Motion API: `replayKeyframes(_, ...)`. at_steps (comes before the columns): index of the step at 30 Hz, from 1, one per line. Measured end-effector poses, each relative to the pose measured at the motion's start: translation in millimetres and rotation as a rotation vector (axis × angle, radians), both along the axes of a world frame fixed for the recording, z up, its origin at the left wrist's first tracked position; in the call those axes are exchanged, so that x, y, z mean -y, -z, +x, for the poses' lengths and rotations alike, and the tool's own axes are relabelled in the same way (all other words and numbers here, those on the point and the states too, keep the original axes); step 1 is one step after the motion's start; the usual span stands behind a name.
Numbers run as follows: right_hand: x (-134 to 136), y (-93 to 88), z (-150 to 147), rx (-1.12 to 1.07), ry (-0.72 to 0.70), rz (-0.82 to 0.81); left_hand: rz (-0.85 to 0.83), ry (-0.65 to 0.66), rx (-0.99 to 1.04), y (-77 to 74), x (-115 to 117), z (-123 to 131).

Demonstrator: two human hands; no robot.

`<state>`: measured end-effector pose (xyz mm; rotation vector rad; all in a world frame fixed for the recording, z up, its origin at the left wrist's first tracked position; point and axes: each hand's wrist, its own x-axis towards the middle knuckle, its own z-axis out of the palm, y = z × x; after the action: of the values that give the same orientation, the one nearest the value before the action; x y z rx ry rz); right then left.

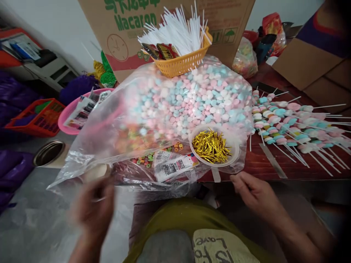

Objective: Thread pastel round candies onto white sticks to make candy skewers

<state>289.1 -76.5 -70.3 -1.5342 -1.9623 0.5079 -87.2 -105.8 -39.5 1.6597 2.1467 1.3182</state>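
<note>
Left hand [94, 204] at lower left, blurred, fingers curled inward; cannot tell whether it is closed or pinching something; a pale round object [97, 172] just above it in the frame, beside the loose edge of a big clear plastic bag [89, 146].

Right hand [253, 191] right of lower centre, near the front edge of the dark red table [253, 166]; fingers bent, thumb and forefinger tips close together; cannot tell if anything is between them; nearest thing a clear bowl [234, 155] of gold ties [211, 146], up and left of it.

Bag fills the middle, full of pink, white and blue sweets [189, 106]; printed packets [177, 166] at centre, below the sweets, coloured rings [142, 160] to their left; yellow basket [178, 66] of white sticks [181, 34] upper centre; loaded skewers [287, 120] heaped at right; cardboard box [210, 14] behind, top of frame.
</note>
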Motion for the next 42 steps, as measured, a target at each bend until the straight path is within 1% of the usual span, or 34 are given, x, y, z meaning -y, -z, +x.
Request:
replayKeyframes(2,-2.3,0.9,-15.5,0.046,-0.07,0.02,-0.093,0.446,-0.176,23.9,-37.3,37.6)
replayKeyframes(3,-3.2,1.6,-20.9,0.075,-0.093,0.036,-0.175,0.605,-0.274,32.1,-56.5,53.5)
replayKeyframes(4,-3.6,2.4,-23.7,0.099,-0.101,0.05,-0.218,0.65,-0.331,36.8,-74.7,65.9)
replayKeyframes(5,-3.3,3.4,-23.7,0.112,-0.093,0.064,-0.26,0.641,-0.352,38.3,-91.2,74.5)
replayKeyframes(7,-0.4,6.1,-17.6,0.102,-0.062,0.089,-0.298,0.611,-0.353,33.8,-118.0,81.6)
replayKeyframes(9,4.9,9.7,-9.6,0.063,-0.041,0.087,-0.306,0.619,-0.383,25.7,-135.2,82.8)
replayKeyframes(10,7.6,11.4,-6.9,0.04,-0.036,0.077,-0.309,0.639,-0.413,22.6,-139.6,84.2)
replayKeyframes(12,10.5,13.0,-4.7,-0.001,-0.035,0.051,-0.324,0.689,-0.48,20.3,-140.1,91.7)
replayKeyframes(14,6.3,10.1,-4.1,-0.027,-0.021,0.062,-0.359,0.74,-0.58,23.9,-131.1,103.9)
replayKeyframes(17,-17.7,-5.1,-0.7,0.044,0.065,0.139,-0.435,0.769,-0.779,35.2,-112.4,117.8)
replayKeyframes(19,-41.5,-20.2,0.4,0.2,0.11,0.118,-0.476,0.749,-0.859,41.6,-105.5,119.3)
replayKeyframes(22,-71.6,-40.3,-8.2,0.462,0.078,-0.02,-0.507,0.77,-0.834,44.2,-106.9,115.5)
replayKeyframes(24,-78.7,-45.9,-19.0,0.474,0.043,-0.016,-0.516,0.811,-0.778,43.3,-111.8,115.1)
replayKeyframes(26,-74.4,-43.7,-28.5,0.356,0.022,0.057,-0.511,0.795,-0.761,44.1,-116.8,119.0)
replayKeyframes(28,-63.1,-36.2,-32.7,0.227,-0.004,0.101,-0.487,0.716,-0.769,48.1,-120.8,125.5)
replayKeyframes(30,-50.7,-28.0,-30.0,0.141,-0.022,0.118,-0.457,0.657,-0.751,53.1,-124.5,130.4)
replayKeyframes(31,-45.5,-24.6,-26.4,0.102,-0.015,0.134,-0.446,0.652,-0.731,55.0,-126.5,131.1)
replayKeyframes(33,-38.2,-20.3,-17.3,0.029,0.032,0.19,-0.441,0.696,-0.697,55.6,-130.5,128.3)
replayKeyframes(35,-34.8,-18.6,-10.6,-0.005,0.079,0.25,-0.446,0.766,-0.705,51.4,-133.5,121.1)
replayKeyframes(37,-34.7,-19.0,-11.7,0.008,0.081,0.28,-0.448,0.783,-0.771,42.9,-133.4,112.8)
replayKeyframes(40,-41.1,-25.7,-29.8,0.043,0.019,0.349,-0.432,0.738,-0.853,24.0,-127.3,103.9)
replayKeyframes(42,-50.0,-33.3,-47.8,0.069,-0.07,0.409,-0.412,0.761,-0.82,8.4,-122.8,101.5)
